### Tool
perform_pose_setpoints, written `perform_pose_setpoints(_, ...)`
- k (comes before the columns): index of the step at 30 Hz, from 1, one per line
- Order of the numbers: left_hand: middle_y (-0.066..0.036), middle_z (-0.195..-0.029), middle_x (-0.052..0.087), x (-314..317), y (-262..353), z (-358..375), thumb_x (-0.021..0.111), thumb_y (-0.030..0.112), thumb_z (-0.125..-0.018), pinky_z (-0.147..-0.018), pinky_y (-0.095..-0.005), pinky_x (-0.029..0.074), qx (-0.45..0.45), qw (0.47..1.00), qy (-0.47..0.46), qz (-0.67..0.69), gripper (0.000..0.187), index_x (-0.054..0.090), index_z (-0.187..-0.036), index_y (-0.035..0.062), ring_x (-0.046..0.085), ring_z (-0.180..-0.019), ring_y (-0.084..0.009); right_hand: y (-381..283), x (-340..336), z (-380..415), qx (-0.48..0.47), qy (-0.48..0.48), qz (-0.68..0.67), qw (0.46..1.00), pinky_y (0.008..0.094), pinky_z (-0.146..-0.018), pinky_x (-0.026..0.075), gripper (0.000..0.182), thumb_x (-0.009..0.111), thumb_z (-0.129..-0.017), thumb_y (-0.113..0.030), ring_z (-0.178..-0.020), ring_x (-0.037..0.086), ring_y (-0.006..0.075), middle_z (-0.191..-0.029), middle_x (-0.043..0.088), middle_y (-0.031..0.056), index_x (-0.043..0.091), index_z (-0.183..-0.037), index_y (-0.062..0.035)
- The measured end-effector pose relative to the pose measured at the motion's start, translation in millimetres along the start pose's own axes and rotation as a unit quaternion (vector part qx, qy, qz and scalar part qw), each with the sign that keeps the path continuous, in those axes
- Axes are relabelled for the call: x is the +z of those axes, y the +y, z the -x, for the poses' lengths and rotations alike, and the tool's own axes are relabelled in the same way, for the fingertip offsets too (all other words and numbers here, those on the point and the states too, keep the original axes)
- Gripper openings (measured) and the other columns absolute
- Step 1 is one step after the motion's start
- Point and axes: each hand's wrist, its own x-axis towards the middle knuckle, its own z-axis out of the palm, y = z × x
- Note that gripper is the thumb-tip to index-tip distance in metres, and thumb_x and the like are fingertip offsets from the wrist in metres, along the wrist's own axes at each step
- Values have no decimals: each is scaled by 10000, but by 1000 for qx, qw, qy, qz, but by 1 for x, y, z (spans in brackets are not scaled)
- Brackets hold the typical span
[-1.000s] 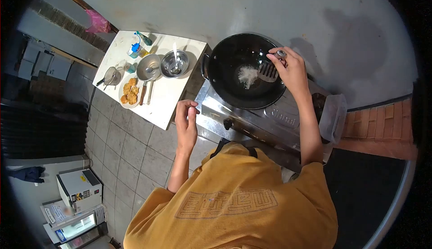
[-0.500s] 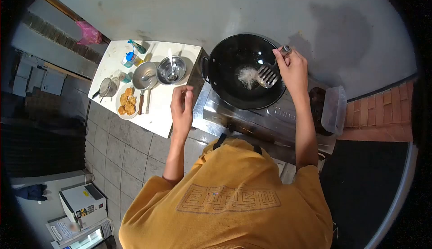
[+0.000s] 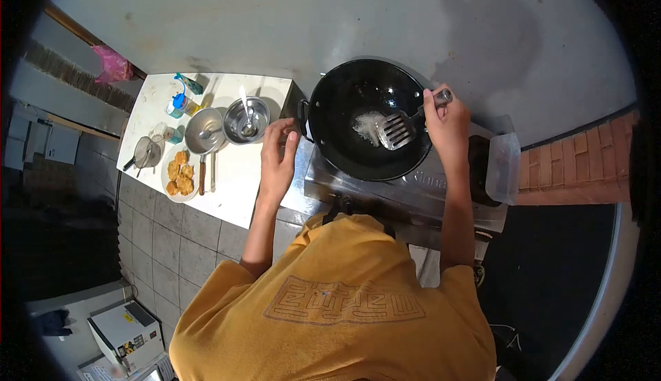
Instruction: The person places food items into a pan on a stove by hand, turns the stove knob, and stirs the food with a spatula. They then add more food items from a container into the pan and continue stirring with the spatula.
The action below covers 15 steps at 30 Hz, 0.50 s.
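Observation:
My right hand [image 3: 449, 121] grips the handle of a slotted spatula [image 3: 396, 132], whose metal blade is down inside a black wok [image 3: 358, 164]. Beside the blade, a pale, foamy patch of frying food [image 3: 369, 126] lies at the wok's bottom. The wok rests on a steel gas stove [image 3: 323, 183]. My left hand [image 3: 278, 157] holds nothing; its fingers are loosely bent with the thumb apart, just left of the wok's side handle [image 3: 303, 112] and near a steel bowl [image 3: 234, 133] with a spoon in it.
On the white table [image 3: 234, 188] at left are a plate [image 3: 180, 197] of golden fried pieces [image 3: 180, 174], a metal pan [image 3: 200, 143], a strainer [image 3: 146, 152] and an oil bottle [image 3: 186, 104]. A clear plastic container [image 3: 504, 167] stands right of the wok. A grey wall [image 3: 385, 23] rises behind.
The spatula blade has shifted slightly left against the foamy patch. My left hand has stayed near the wok's handle, its fingers now a little more spread. The whole view has shifted slightly.

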Motion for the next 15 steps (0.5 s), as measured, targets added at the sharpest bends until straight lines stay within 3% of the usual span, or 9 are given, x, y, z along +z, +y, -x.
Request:
perform_pose_setpoints(4,-135,-1195,561,1,5,-13,542,185,-1005,-947,-344,474,2,999,-26,-23,301,566,-1237,-6,583,-1092,-238,4,3,-6,7,-7,11,1000,332,-533,394,242,632,-924,-172,-526,446,200,-653,526,121,530,-778,-9)
perform_pose_setpoints(7,-141,-1216,557,3,4,-16,540,195,-1009,-942,-350,482,-1,999,-37,-28,315,561,-1245,-13,587,-1100,-249,5,8,-13,-36,4,9,999,339,-537,393,202,622,-930,-155,-536,455,211,-666,520,122,554,-810,-8)
perform_pose_setpoints(9,-145,-1221,558,6,-2,-15,540,199,-1010,-943,-351,485,-6,999,-40,-31,324,560,-1250,-17,594,-1103,-256,10,15,-18,-125,4,4,992,355,-548,396,179,618,-934,-149,-555,470,235,-691,509,130,573,-842,-2)
perform_pose_setpoints(15,-149,-1203,560,10,0,-9,538,202,-1012,-951,-348,483,-20,999,-35,-35,322,562,-1237,-27,599,-1108,-258,18,36,-30,-146,-52,-11,988,383,-563,405,166,632,-925,-143,-583,495,294,-729,502,150,583,-874,8)
